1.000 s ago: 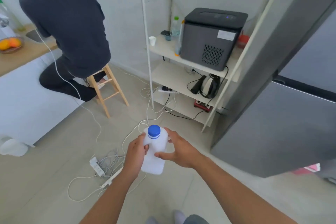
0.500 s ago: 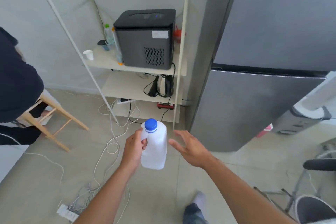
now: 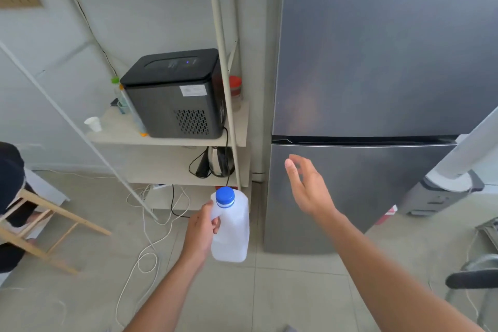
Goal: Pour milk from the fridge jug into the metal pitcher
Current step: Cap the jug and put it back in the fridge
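I see my left hand wrapped around the handle of the jug, fingers closed on it, holding it upright with its blue cap just above my knuckles. My right hand is empty, fingers spread and loosely curled, raised near the fridge door, fingertips just below the seam between its two doors.
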Demonstrator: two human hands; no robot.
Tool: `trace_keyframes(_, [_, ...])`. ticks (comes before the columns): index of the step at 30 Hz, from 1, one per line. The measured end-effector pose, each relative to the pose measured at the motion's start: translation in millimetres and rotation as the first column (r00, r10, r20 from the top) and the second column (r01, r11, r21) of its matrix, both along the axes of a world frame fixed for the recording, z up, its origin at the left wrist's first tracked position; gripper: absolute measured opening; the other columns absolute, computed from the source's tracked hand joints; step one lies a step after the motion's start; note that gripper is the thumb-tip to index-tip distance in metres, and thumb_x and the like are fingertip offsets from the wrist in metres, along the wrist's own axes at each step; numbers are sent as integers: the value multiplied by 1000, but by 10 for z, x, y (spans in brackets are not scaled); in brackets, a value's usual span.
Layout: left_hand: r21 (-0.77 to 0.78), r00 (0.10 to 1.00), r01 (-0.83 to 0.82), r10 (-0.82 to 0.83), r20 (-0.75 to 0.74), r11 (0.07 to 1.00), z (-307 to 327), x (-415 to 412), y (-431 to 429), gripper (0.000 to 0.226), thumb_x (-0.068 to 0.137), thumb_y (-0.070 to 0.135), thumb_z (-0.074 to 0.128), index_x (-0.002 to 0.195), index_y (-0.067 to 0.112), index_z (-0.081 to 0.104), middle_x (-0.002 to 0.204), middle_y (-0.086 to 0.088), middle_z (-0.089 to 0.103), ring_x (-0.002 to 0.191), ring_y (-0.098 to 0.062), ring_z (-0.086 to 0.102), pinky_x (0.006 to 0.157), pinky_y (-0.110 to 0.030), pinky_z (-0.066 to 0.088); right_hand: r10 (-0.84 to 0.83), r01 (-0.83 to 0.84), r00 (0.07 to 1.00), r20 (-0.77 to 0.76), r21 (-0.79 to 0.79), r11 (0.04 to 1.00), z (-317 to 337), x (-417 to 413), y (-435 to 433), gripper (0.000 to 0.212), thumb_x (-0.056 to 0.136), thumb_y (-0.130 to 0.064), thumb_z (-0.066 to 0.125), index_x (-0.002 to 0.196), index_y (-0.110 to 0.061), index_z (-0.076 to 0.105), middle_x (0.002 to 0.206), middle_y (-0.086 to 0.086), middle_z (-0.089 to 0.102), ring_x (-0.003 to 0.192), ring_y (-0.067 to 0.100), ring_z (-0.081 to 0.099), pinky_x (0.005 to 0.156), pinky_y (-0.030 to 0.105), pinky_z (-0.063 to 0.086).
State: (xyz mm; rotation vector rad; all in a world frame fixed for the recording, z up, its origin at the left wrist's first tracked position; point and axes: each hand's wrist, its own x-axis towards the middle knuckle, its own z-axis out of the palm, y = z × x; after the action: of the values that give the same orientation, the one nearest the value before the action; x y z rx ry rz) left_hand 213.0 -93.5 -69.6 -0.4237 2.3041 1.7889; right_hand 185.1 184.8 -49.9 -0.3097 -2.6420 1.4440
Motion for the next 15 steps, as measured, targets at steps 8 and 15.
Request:
trace_keyframes(8, [-12,998,67,-66,3,998,34,-324,382,51,110,39,40,75,2,34,70,-10,38,71,-20,33,71,-39,24,-89,89,996,18,-49,995,169,-453,361,74,112,-73,27,163,-23,45,165,-14,42,122,-1,58,106,32,37])
trace_keyframes(15, [20,993,120,-120,-4,993,-22,-786,451,52,106,45,41,73,5,33,70,-9,37,72,-22,32,74,-40,23,-174,187,981,88,-173,967,136,-732,289,60,107,-81,18,114,-41,63,131,-15,53,112,19,69,108,53,54])
